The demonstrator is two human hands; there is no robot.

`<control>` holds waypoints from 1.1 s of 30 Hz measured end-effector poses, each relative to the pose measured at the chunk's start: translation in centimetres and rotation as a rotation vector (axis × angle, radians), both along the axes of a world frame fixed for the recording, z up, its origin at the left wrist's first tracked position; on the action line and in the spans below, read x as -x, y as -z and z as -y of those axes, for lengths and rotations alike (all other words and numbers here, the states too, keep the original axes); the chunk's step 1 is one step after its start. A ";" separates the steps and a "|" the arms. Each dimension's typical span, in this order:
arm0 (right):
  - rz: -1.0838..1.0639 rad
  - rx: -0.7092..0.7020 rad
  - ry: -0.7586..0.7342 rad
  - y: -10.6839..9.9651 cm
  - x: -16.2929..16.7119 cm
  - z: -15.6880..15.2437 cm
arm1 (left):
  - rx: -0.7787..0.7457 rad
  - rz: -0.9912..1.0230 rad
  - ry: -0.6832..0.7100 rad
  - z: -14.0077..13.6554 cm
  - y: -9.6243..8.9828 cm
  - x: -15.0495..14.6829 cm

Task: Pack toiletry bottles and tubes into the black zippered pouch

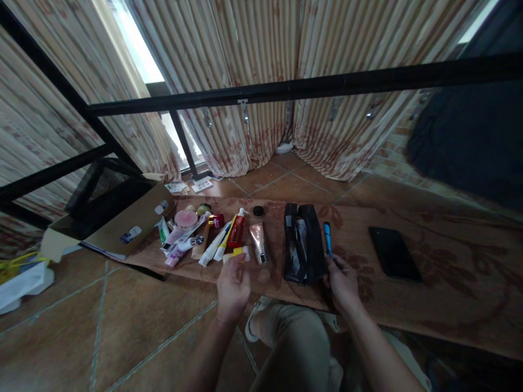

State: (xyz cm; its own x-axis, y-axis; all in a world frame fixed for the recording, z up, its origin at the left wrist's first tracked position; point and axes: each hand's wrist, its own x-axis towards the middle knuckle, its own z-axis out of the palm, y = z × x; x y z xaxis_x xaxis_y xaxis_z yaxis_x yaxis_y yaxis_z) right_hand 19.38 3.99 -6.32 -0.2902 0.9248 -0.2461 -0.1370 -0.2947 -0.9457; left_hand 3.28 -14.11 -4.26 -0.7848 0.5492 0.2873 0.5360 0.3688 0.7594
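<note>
My left hand is closed, fingertips on a small white tube with a yellow band. It is at the near edge of a group of cosmetics, by a red pump bottle and white-and-yellow tubes. A pinkish metallic tube lies just right of it, below a round black lid. My right hand is closed around the lower end of a slim blue-and-black stick, whose kind I cannot make out. Directly left of that hand, an open black pouch stands with items inside.
A black tablet or large phone lies on the right of the cloth-covered bench. An open cardboard box is at the left end, with a pink round jar and several tubes near it. A black rail runs behind, before curtains.
</note>
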 end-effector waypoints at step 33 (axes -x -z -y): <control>-0.070 0.014 0.028 -1.1 0.7 -0.4 | -0.403 1.057 0.159 -4.4 -7.3 -3.4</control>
State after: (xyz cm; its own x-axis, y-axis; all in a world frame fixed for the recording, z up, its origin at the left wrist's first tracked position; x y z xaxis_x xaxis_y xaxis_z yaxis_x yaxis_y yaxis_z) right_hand 18.72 4.39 -5.25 -0.2813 0.9293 -0.2392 -0.2107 -0.3030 -0.9294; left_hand 6.64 -9.69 3.06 -0.6689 0.6812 -0.2977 -0.4229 -0.0193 0.9060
